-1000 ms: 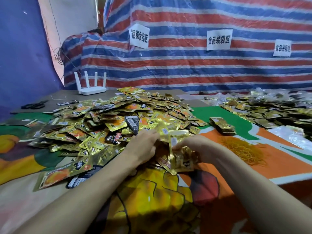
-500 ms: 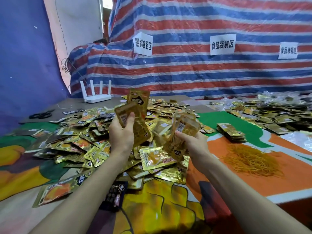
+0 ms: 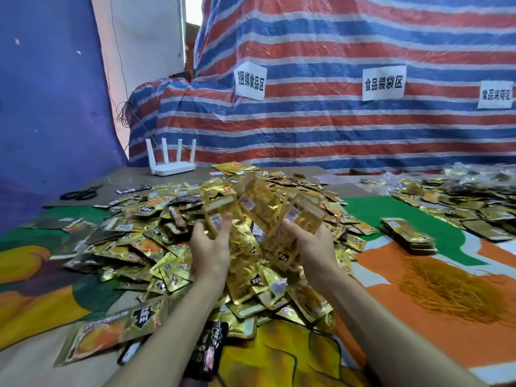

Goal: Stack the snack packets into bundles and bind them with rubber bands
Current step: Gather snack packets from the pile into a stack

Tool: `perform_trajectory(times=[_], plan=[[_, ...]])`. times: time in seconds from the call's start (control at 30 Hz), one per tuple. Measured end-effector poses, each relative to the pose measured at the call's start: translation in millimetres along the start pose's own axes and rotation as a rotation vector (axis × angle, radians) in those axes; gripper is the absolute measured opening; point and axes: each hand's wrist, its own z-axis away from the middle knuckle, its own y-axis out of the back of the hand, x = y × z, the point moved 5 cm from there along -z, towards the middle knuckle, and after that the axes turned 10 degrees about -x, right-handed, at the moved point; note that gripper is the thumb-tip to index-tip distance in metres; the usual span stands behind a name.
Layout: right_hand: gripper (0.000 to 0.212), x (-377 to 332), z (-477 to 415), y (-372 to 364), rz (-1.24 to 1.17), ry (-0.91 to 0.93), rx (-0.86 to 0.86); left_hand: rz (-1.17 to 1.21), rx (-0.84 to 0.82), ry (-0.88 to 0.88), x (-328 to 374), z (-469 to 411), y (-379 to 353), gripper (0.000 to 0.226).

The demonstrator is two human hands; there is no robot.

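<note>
Head: left hand (image 3: 210,251), right hand (image 3: 315,243) brought packets (image 3: 252,203) closer together.

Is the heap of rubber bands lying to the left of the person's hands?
No, the rubber bands lie on the orange cloth right of the right hand; it and the left hand hold gold packets.

The raised gold foil snack packets (image 3: 259,208) are motion-blurred, their print unreadable. The rightmost white paper sign (image 3: 495,94) seems clipped by the frame's right edge.
</note>
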Motion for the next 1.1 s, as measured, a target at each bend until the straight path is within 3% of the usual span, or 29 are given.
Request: perform_trajectory(times=[0.13,0.23,0.33,0.5,0.7,0.87,0.97,1.1], plan=[[0.007,13.0,2.3,-17.3,0.032,0.01,-0.043,-0.131,-0.248,-0.157,5.4,5.4,-14.0,0.036],[0.009,18.1,2.8,-20.2,-0.036,0.01,-0.018,-0.187,-0.464,-0.194,-0.5,7.4,-25.6,0.046],[0.016,19.0,1.3,-17.7,-0.135,0.003,0.006,-0.242,-0.528,-0.216,-0.1,6.6,-28.8,0.048],[0.026,18.5,3.4,-25.0,-0.156,0.04,0.003,-0.149,-0.444,-0.273,9.7,7.5,-33.4,0.035],[0.045,6.8,9.7,-36.5,0.067,0.156,0.004,-0.093,-0.416,-0.234,11.0,12.1,-43.4,0.029],[0.042,-1.2,17.0,-42.5,0.169,0.274,-0.025,-0.058,-0.41,-0.263,14.3,12.8,-45.7,0.026],[0.034,-5.7,20.9,-46.9,0.23,0.331,-0.045,-0.023,-0.34,-0.318,19.6,12.1,-41.3,0.024],[0.049,-3.3,25.8,-51.1,0.277,0.313,-0.136,-0.029,-0.162,-0.429,27.9,9.9,-27.4,0.024]])
